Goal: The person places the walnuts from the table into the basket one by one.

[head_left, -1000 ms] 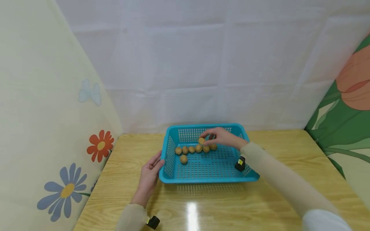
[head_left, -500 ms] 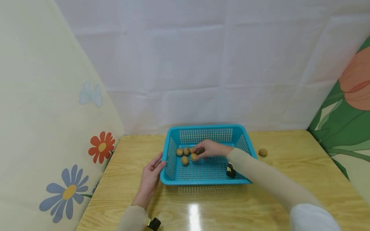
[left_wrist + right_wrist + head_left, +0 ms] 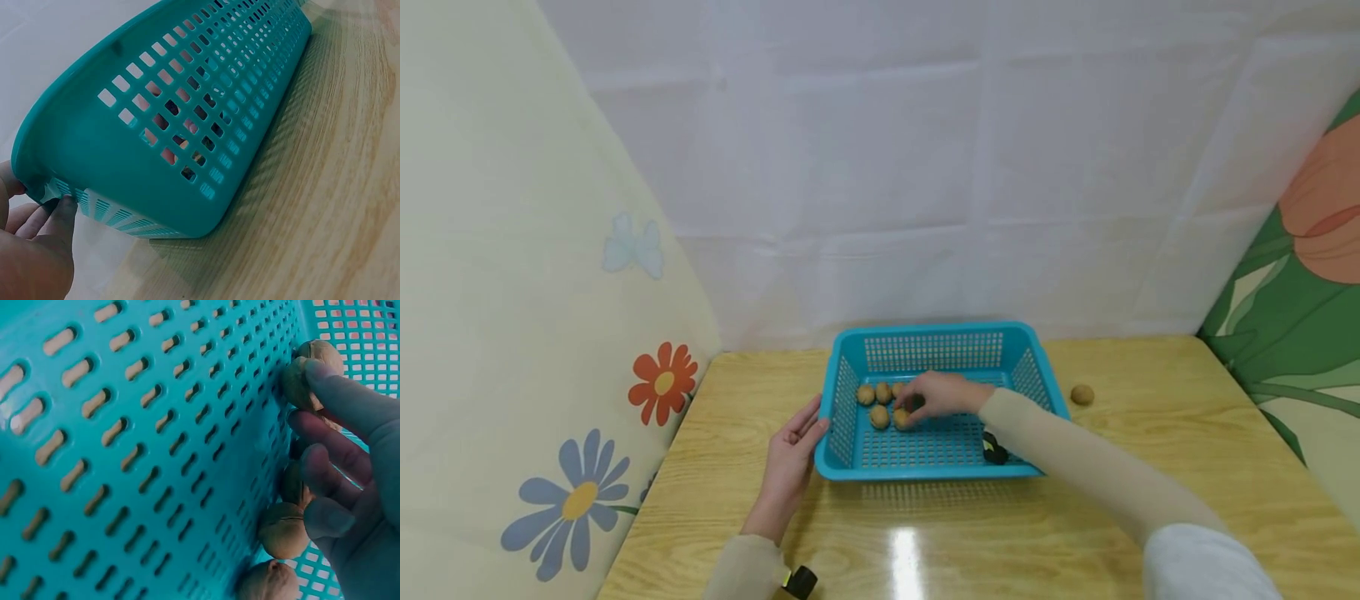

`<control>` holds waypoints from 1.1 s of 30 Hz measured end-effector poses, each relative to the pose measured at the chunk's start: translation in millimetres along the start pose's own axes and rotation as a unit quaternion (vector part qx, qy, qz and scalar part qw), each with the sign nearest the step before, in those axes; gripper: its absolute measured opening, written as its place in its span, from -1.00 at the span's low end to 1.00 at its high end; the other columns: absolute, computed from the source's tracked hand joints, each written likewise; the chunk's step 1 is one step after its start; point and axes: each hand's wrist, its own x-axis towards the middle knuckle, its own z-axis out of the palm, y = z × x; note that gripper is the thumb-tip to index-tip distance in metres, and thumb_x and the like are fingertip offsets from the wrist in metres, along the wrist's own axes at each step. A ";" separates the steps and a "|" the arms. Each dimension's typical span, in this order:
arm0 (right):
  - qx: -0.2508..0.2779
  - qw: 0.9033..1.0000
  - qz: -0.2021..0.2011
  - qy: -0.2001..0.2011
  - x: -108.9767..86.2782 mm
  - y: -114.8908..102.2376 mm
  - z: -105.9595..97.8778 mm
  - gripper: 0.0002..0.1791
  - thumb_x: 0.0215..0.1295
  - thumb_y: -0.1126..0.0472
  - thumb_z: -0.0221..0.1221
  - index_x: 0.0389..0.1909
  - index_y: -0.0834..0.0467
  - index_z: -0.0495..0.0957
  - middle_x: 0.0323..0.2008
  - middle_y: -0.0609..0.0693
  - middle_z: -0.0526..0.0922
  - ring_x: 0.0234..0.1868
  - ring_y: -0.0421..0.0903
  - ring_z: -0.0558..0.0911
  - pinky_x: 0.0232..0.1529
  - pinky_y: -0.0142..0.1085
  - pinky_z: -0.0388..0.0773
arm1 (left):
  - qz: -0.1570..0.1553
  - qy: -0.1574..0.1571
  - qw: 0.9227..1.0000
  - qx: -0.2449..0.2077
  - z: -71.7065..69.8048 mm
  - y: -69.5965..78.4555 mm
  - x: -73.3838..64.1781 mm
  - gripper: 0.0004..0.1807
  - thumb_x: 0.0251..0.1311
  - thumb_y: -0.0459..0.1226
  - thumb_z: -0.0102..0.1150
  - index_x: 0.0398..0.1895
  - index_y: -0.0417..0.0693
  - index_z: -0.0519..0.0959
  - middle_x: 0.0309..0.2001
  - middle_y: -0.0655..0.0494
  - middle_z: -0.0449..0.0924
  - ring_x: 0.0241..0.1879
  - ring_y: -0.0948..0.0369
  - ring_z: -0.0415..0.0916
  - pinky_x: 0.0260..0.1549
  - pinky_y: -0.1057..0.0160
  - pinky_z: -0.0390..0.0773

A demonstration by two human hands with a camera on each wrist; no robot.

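A blue plastic basket [image 3: 940, 472] with slotted walls stands on the table. My left hand [image 3: 790, 450] grips its left rim, thumb on top; the left wrist view shows the fingers [image 3: 59, 222] against the outer wall. Inside the basket, my right hand [image 3: 936, 395] pinches a walnut [image 3: 902, 418] low over the floor, beside another walnut [image 3: 879, 417]. Thumb and index finger hold this walnut [image 3: 299, 384] in the right wrist view. Behind them lies a row of walnuts [image 3: 866, 394], its right part hidden by my right hand.
A single walnut [image 3: 1082, 395] lies on the wooden table [image 3: 1135, 450] right of the basket. White cloth [image 3: 865, 167] hangs behind the table, and flower-printed panels [image 3: 580, 500] flank it on both sides.
My right hand has carried the walnut left and nearer, from above the row to beside the front walnut. As the arm shifted, the walnut on the table came into sight. My left hand stays put.
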 end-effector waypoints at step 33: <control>0.075 0.971 0.061 0.217 -182.8 53.3 -90.5 -0.69 0.45 0.19 0.31 0.12 0.20 0.70 -0.06 0.03 0.76 -0.26 -0.17 0.63 -0.28 -0.26 0.62 | -0.013 -0.016 1.000 -0.015 0.1 0.9 0.3 -0.42 0.50 -0.31 0.19 0.54 -0.13 0.36 0.47 -0.15 0.40 0.16 0.42 0.60 0.14 0.35 0.61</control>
